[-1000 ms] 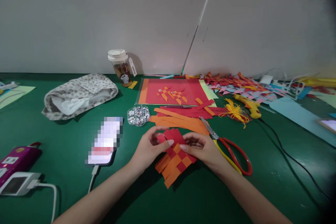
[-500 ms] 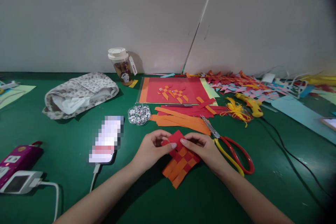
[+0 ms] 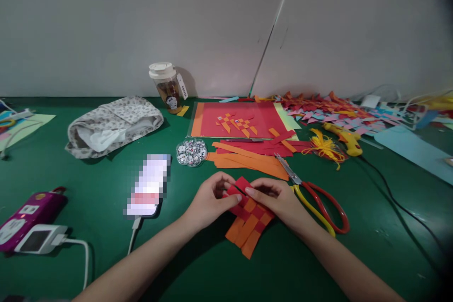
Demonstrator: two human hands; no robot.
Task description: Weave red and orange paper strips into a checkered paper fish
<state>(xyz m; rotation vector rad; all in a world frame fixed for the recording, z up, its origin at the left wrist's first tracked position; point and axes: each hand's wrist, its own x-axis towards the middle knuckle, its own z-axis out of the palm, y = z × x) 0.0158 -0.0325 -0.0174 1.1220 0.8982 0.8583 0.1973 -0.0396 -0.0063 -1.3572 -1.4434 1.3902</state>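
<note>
Between my two hands is a piece of woven paper strips (image 3: 250,219), red and orange in a checkered pattern, with loose orange ends hanging toward me. My left hand (image 3: 214,199) pinches its upper left side, thumb on top of a red strip. On the upper right side my right hand (image 3: 274,198) grips it, thumb pressed near a red strip. A dark gap shows between the red strips at the top. Scissors (image 3: 314,198) with red and yellow handles lie just right of my right hand. Orange paper strips (image 3: 247,163) lie beyond my fingers.
Two woven paper fish (image 3: 242,125) lie on red sheets behind the strips. A container of googly eyes (image 3: 191,152), a phone (image 3: 148,186), a lidded cup (image 3: 166,87) and a cloth bag (image 3: 116,125) stand left. A yellow glue gun (image 3: 347,139) and yellow cord (image 3: 323,146) lie right.
The view has shifted slightly. A dark gap has opened between the red strips at the top of the woven paper, and its loose ends have swung a little; both hands keep their hold.
</note>
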